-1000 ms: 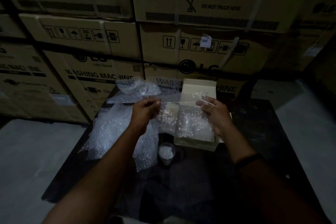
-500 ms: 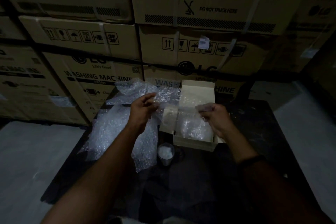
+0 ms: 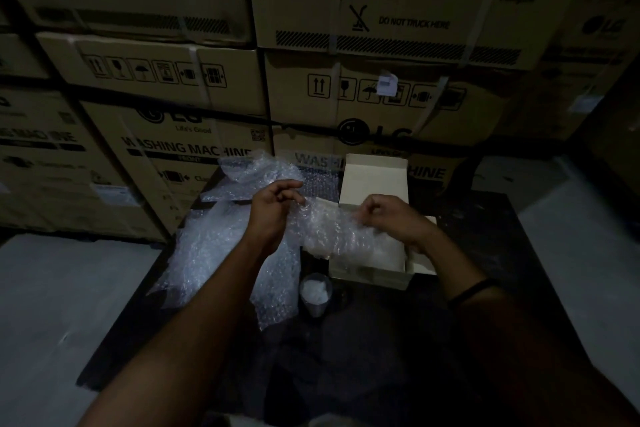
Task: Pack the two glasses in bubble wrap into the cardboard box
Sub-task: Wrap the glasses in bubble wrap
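Observation:
A small open cardboard box (image 3: pixel 370 276) sits on the dark table (image 3: pixel 485 288), its lid flap standing up behind. My left hand (image 3: pixel 273 208) and my right hand (image 3: pixel 391 218) each pinch an edge of a bubble wrap sheet (image 3: pixel 332 229) that sags across the box's left rim and into its opening. A clear glass (image 3: pixel 315 293) stuffed with something white stands upright on the table just in front of the box's left corner. I cannot make out a second glass; the box's inside is mostly covered by wrap.
More crumpled bubble wrap (image 3: pixel 221 253) lies spread over the table's left side and back (image 3: pixel 252 170). Stacked washing machine cartons (image 3: pixel 194 149) form a wall right behind the table. Grey floor (image 3: pixel 52 305) shows on both sides.
Both hands have lowered with the bubble wrap sheet, from stretched out above the box to sagging into its opening. The glass and box have stayed put.

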`<control>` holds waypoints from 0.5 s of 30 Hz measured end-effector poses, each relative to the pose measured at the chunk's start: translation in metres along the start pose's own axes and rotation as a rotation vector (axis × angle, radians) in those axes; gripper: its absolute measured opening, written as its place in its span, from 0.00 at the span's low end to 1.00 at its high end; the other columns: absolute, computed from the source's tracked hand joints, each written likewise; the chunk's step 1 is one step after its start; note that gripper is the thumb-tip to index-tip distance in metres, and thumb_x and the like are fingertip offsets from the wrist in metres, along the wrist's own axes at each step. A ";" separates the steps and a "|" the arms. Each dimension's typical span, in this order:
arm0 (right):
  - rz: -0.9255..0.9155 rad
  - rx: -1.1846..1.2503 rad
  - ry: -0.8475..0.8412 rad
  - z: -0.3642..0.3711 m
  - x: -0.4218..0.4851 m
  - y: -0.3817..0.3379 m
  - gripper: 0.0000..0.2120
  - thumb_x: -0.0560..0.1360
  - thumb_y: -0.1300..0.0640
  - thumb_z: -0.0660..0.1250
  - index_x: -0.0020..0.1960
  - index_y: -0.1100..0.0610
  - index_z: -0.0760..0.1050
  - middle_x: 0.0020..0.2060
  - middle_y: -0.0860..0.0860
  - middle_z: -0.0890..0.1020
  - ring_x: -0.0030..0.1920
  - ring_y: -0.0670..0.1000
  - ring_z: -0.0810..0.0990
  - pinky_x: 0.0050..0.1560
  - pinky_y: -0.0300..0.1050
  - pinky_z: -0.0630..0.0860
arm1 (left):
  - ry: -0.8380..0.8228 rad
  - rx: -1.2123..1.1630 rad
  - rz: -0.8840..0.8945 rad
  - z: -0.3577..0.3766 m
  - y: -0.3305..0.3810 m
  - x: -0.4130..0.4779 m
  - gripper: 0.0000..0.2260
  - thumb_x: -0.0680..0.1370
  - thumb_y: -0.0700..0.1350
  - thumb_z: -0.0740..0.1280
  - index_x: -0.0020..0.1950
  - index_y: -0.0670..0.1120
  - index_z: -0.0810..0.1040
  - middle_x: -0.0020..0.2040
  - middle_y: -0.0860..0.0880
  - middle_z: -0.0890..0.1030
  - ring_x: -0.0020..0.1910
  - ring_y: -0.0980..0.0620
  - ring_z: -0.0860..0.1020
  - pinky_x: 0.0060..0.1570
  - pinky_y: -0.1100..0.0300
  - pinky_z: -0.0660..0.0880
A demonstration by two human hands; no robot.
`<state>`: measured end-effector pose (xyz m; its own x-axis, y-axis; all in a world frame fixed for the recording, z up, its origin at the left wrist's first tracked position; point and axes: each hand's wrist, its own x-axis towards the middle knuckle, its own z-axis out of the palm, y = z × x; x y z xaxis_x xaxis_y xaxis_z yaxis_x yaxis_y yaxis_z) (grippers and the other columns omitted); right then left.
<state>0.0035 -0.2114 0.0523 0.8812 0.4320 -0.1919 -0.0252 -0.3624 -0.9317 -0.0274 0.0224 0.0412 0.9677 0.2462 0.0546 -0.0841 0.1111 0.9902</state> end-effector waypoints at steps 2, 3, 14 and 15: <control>-0.011 -0.061 -0.068 0.005 0.002 -0.003 0.08 0.73 0.66 0.71 0.46 0.57 0.73 0.43 0.54 0.80 0.41 0.50 0.79 0.41 0.38 0.76 | -0.006 -0.012 0.013 0.003 0.002 -0.001 0.21 0.73 0.22 0.52 0.47 0.42 0.77 0.29 0.52 0.80 0.35 0.57 0.78 0.55 0.61 0.71; -0.007 -0.091 -0.083 0.007 0.002 -0.006 0.12 0.71 0.67 0.72 0.50 0.58 0.73 0.44 0.53 0.79 0.39 0.48 0.78 0.38 0.37 0.76 | -0.012 -0.021 0.013 0.005 0.002 -0.001 0.20 0.73 0.22 0.52 0.47 0.42 0.76 0.29 0.52 0.80 0.35 0.57 0.78 0.54 0.61 0.72; -0.035 -0.259 0.091 -0.002 0.007 -0.018 0.18 0.64 0.59 0.79 0.52 0.58 0.79 0.37 0.53 0.81 0.33 0.46 0.77 0.34 0.42 0.75 | -0.241 0.183 -0.319 -0.012 -0.007 -0.004 0.17 0.73 0.37 0.72 0.59 0.45 0.73 0.51 0.45 0.81 0.46 0.45 0.82 0.38 0.55 0.79; -0.031 -0.168 0.098 -0.003 0.004 -0.020 0.16 0.66 0.58 0.78 0.52 0.58 0.79 0.38 0.56 0.83 0.34 0.48 0.78 0.34 0.42 0.74 | -0.220 0.197 -0.308 -0.010 -0.007 -0.006 0.14 0.72 0.34 0.72 0.55 0.42 0.76 0.48 0.45 0.81 0.44 0.46 0.81 0.38 0.56 0.79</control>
<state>0.0096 -0.2052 0.0709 0.9221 0.3659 -0.1255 0.0745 -0.4862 -0.8707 -0.0346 0.0302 0.0323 0.9699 0.0162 -0.2431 0.2436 -0.0436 0.9689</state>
